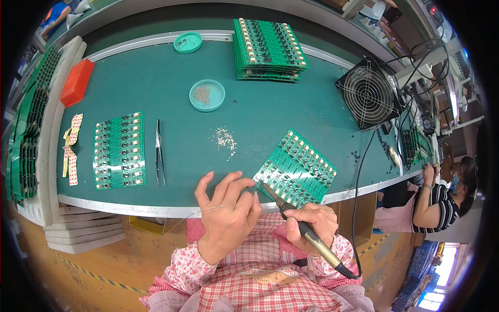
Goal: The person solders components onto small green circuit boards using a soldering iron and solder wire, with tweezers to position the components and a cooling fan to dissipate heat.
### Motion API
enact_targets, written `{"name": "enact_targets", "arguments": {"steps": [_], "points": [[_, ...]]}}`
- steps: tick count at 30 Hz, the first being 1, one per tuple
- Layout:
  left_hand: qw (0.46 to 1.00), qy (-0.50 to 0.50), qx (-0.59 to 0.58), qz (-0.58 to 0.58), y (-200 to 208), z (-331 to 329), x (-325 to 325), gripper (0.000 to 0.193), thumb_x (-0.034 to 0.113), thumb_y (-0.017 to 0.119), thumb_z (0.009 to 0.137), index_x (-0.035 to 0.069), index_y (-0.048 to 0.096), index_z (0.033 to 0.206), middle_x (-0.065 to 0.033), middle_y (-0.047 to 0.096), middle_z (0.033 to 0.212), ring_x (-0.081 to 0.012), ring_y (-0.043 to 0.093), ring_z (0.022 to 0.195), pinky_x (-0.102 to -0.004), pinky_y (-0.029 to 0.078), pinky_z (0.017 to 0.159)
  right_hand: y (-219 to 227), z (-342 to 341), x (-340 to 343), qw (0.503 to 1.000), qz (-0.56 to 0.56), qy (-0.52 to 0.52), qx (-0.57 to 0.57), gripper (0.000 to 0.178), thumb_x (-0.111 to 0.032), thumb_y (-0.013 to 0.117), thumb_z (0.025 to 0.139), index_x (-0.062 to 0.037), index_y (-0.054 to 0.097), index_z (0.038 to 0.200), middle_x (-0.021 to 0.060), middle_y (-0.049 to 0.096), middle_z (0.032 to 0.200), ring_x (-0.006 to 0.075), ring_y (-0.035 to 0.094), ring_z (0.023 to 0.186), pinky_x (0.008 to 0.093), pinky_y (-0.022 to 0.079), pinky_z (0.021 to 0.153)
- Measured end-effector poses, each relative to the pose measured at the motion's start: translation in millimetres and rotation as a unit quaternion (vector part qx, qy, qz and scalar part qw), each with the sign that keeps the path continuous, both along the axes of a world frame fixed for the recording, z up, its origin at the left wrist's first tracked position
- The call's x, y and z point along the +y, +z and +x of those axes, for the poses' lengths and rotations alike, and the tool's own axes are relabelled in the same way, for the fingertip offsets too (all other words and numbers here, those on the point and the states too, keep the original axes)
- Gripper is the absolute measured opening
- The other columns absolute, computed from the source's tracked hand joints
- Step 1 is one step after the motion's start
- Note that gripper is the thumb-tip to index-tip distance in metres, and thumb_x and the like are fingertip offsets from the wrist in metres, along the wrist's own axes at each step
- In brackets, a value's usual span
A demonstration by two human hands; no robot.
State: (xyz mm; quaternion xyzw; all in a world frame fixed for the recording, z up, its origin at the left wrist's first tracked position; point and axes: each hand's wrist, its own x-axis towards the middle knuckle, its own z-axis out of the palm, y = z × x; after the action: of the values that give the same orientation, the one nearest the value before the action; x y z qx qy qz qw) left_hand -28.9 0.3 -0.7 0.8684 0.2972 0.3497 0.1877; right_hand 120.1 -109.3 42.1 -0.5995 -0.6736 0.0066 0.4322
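A green circuit board lies at a slant near the table's front edge, with rows of small parts on it. My right hand grips a soldering iron, its tip down at the board's left corner. Close by that corner, my left hand has thumb and forefinger drawn together on thin solder wire, which trails across the hand; its other fingers are raised. Small pale components lie scattered behind the left hand. To the left, tweezers rest beside another populated circuit board.
Round teal dishes stand farther back, near a stack of circuit boards. A black fan is at the right, with the iron's cable hanging nearby. An orange-red bin and foam-held boards line the left. Another person sits at right.
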Motion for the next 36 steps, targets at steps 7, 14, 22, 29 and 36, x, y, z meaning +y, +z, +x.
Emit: {"name": "enact_targets", "arguments": {"steps": [7,14,22,29,36], "points": [[1.000,0.004,-0.007,0.003,-1.7,1.2,0.1,0.017,0.006,0.071,0.075,0.007,0.055,0.068,-0.0011,0.067,0.099,-0.0220,0.064,0.109,-0.0526,0.028,0.108,-2.8,-4.9,3.0,1.000,0.002,-0.015,-0.004,0.024,0.001,0.076,0.073,-0.0016,0.065,0.094,0.0041,0.065,0.067,0.0169,0.062,0.049,0.0289,0.048,0.044],[1.000,0.006,-0.014,0.003,-2.5,2.1,1.6,0.016,0.006,0.071,0.075,0.007,0.056,0.068,-0.0010,0.067,0.097,-0.0223,0.064,0.108,-0.0545,0.027,0.110,0.5,-7.9,-0.2,0.992,-0.025,0.015,-0.123,0.027,-0.001,0.075,0.075,-0.0037,0.065,0.099,0.0023,0.055,0.061,0.0174,0.056,0.050,0.0292,0.044,0.046],[1.000,0.001,-0.015,0.007,-1.2,-2.0,1.4,0.017,0.005,0.070,0.076,0.007,0.056,0.067,-0.0015,0.069,0.097,-0.0231,0.064,0.109,-0.0559,0.026,0.113,-3.9,-5.7,-9.4,0.986,-0.037,0.012,-0.162,0.027,-0.006,0.077,0.071,-0.0081,0.070,0.097,-0.0032,0.051,0.064,0.0107,0.057,0.056,0.0249,0.042,0.048],[1.000,-0.013,-0.010,0.002,0.8,-3.5,0.5,0.018,0.005,0.070,0.077,0.007,0.055,0.066,-0.0022,0.070,0.099,-0.0238,0.064,0.110,-0.0555,0.026,0.113,-25.1,14.2,-18.5,0.983,0.021,-0.164,-0.076,0.036,0.000,0.077,0.075,-0.0075,0.070,0.109,0.0093,0.060,0.084,0.0265,0.063,0.076,0.0373,0.053,0.069],[1.000,-0.010,0.014,0.006,6.7,0.8,-1.3,0.018,0.006,0.069,0.079,0.006,0.055,0.067,-0.0033,0.069,0.099,-0.0246,0.063,0.111,-0.0551,0.025,0.112,-29.3,39.0,-0.6,0.987,-0.017,-0.153,-0.052,0.037,0.002,0.078,0.075,-0.0073,0.070,0.111,0.0106,0.062,0.090,0.0280,0.061,0.081,0.0384,0.052,0.073]]}}
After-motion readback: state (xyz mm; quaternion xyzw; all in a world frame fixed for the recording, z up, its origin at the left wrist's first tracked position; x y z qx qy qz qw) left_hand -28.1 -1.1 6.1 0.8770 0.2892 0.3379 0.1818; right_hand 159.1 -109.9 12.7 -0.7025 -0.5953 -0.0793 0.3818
